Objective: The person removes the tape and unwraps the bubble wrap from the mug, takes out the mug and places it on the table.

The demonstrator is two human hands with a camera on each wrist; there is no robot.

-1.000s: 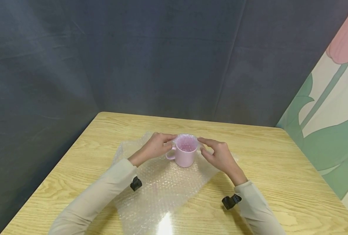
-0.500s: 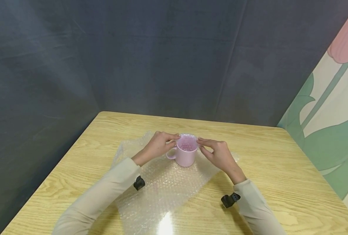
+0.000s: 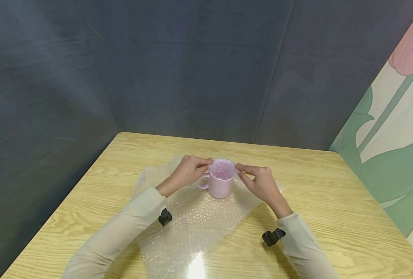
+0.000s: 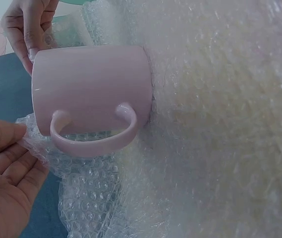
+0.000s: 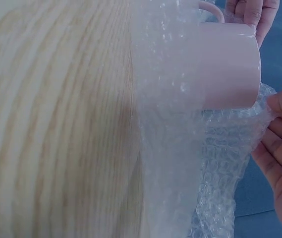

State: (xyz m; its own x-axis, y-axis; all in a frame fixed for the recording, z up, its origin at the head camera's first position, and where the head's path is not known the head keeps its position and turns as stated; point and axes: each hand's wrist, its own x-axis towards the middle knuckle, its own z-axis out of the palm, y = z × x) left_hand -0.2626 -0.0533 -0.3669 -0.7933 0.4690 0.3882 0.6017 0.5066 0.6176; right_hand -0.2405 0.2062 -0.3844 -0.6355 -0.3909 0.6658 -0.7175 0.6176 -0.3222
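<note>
A pale pink mug (image 3: 220,187) stands upright on a sheet of bubble wrap (image 3: 199,221), its handle towards the left. The far part of the sheet is raised behind the mug up to its rim. My left hand (image 3: 189,170) pinches the raised edge beside the rim on the handle side; in the left wrist view its thumb and fingers (image 4: 29,173) grip the bubble wrap (image 4: 88,198). On the other side my right hand (image 3: 260,182) pinches the same edge, and the right wrist view shows the plastic between its thumb and fingers (image 5: 274,153).
The sheet lies on a light wood-grain table (image 3: 332,193). Behind the table hangs a dark blue curtain (image 3: 199,77). At the right is a wall (image 3: 394,155) painted with a pink flower and green leaves.
My left hand has shifted slightly right, closer to the mug's rim. The fingertips of both hands have drawn together on the bubble wrap edge. The mug stays almost in place.
</note>
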